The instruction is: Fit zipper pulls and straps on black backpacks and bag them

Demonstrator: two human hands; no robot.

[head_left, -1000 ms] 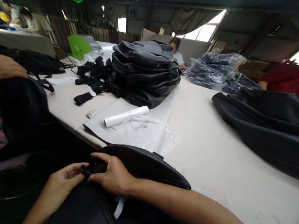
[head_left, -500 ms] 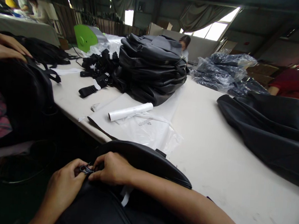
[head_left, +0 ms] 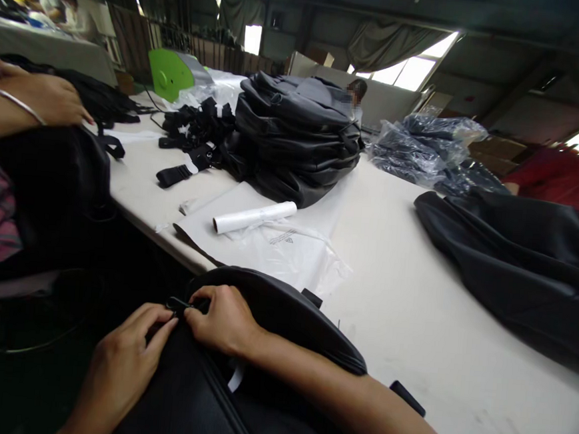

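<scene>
A black leather-like bag (head_left: 176, 382) lies in front of me at the table edge, its curved top flap (head_left: 283, 300) raised and a white tag (head_left: 237, 377) showing in the opening. A small dark looped zipper pull (head_left: 177, 303) sits at the bag's left corner, between my hands. My left hand (head_left: 125, 358) pinches at its lower side, thumb and forefinger together. From across the opening, my right hand (head_left: 224, 319) closes its fingers on the pull's other end; part of their grip is hidden.
On the white table (head_left: 380, 271) lie a white roll (head_left: 254, 217), clear plastic, black straps (head_left: 175, 174) and a tall stack of black bags (head_left: 296, 137). Another black bag (head_left: 511, 261) lies right. A co-worker's hand (head_left: 53, 98) rests over a bag at left. Plastic-wrapped bags (head_left: 425, 147) stand behind.
Both my hands have shifted slightly upward with the zipper pull, which now lies flatter between them. At left, the co-worker's hand has moved right. The view has shifted slightly.
</scene>
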